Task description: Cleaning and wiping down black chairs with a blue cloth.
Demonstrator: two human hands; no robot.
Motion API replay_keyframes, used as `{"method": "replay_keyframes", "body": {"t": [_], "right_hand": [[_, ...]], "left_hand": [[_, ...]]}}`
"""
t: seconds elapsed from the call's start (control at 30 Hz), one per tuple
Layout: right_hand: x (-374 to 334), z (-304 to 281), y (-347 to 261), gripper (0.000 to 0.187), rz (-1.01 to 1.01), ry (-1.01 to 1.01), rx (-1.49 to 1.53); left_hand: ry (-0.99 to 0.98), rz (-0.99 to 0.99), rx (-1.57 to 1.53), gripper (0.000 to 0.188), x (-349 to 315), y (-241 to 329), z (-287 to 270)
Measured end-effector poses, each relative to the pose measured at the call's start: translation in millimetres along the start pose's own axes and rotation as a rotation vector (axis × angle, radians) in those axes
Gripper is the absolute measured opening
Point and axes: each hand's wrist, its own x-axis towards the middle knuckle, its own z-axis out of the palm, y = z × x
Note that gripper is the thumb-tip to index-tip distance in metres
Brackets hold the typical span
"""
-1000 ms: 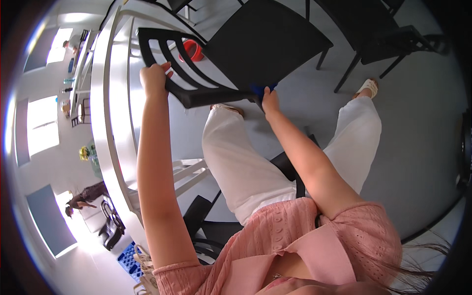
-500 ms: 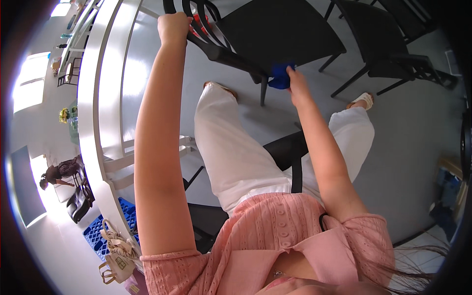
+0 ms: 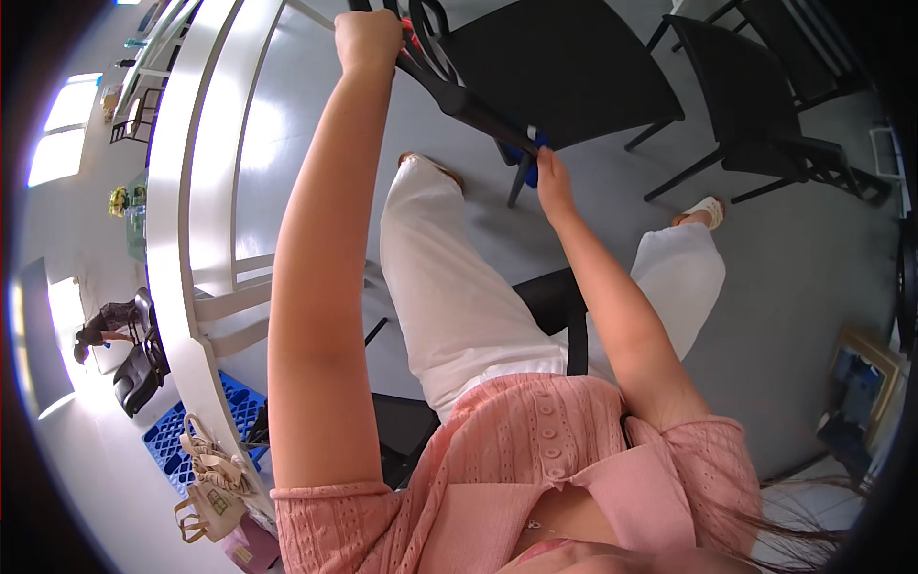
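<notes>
A black chair (image 3: pixel 564 72) with a slatted back stands before me, its back turned toward my left. My left hand (image 3: pixel 368 40) is closed around the top of that chair's back. Lower down, my right hand (image 3: pixel 553 182) presses a bunched blue cloth (image 3: pixel 532 172) around the black frame, close to where the back rail meets a leg. Part of the cloth is hidden behind the frame and my fingers. Something red (image 3: pixel 409 36) shows between the back slats, too covered to make out.
More black chairs (image 3: pixel 732 96) stand at the right. A white table (image 3: pixel 177 191) runs along my left side. Beyond it are a blue plastic pallet (image 3: pixel 172 430), a cream bag (image 3: pixel 210 512) and another person (image 3: pixel 107 323) by a black chair. A framed panel (image 3: pixel 856 378) leans at far right.
My left hand and the chair have shifted slightly to the right. My right hand has moved left and a little down, bringing the blue cloth from beside the seat onto the frame.
</notes>
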Motion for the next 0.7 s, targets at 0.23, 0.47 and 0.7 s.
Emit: {"method": "replay_keyframes", "body": {"t": [0.23, 0.47, 0.7], "right_hand": [[-16.8, 1.8, -37.3, 0.05, 0.105, 0.046, 0.392], [-32.7, 0.7, -71.5, 0.046, -0.525, 0.045, -0.012], [-6.1, -14.7, -7.5, 0.048, -0.487, 0.022, -0.345]], "left_hand": [[-0.056, -0.01, 0.102, 0.024, -6.3, 6.7, -2.3], [-0.041, -0.023, -0.061, 0.024, 4.8, -1.6, 3.1], [0.008, -0.012, -0.094, 0.025, 9.4, -5.3, 0.2]]}}
